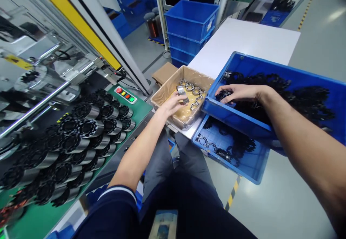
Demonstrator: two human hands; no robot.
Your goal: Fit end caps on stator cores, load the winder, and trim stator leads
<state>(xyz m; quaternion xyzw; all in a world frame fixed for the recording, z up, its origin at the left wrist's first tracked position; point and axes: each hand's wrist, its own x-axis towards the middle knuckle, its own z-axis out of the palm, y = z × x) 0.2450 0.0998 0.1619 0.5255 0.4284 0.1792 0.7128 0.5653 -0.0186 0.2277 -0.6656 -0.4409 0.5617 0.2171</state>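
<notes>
My left hand (173, 104) is closed around a silver metal stator core (180, 90), held over the cardboard box (169, 84). Inside that box, several bare metal stator cores (190, 87) stand along the far and right sides on a plastic liner. My right hand (234, 93) reaches into the near left corner of the upper blue bin (232, 117). Its fingers curl round a black plastic ring (223, 94), partly hidden by the hand. Many similar black rings (281, 84) lie heaped in the same bin.
A second blue bin (255, 172) with more black parts sits below. To the left, black-capped stators (89, 129) are piled on a green bench (143, 110) beside a machine and push-button box (125, 95). Behind are a white table (251, 40) and stacked blue bins (186, 24).
</notes>
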